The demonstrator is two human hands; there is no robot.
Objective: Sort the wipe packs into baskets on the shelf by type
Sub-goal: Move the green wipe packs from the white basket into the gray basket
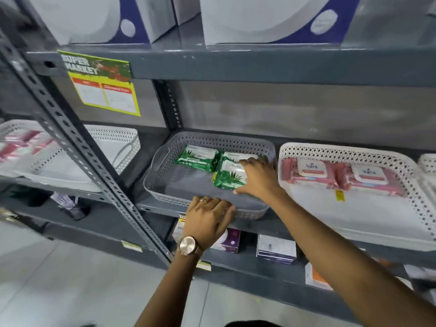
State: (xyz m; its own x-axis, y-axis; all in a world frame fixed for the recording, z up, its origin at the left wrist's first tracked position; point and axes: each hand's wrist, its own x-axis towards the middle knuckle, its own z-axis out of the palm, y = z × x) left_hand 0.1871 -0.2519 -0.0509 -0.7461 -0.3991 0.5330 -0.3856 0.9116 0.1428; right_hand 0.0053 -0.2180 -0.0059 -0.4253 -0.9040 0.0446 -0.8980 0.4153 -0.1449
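Note:
A grey perforated basket (160, 171) stands on the middle shelf and holds green wipe packs: one at the back left (197, 158), another at the back (236, 156), and a front pack (230, 175). My right hand (257, 177) reaches into the basket and grips the front green pack at its right side. My left hand (207, 217) rests on the basket's front rim, fingers curled over it. To the right, a white basket (354, 223) holds two pink wipe packs (311, 172) (372, 179) side by side at its back.
Another white basket (113, 147) with pink packs (21, 142) sits on the left shelf bay, behind a slanted perforated steel post (77, 142). Large white boxes (271, 20) stand on the shelf above. Small boxes (276, 249) line the shelf below. A yellow sign (103, 83) hangs on the upper shelf edge.

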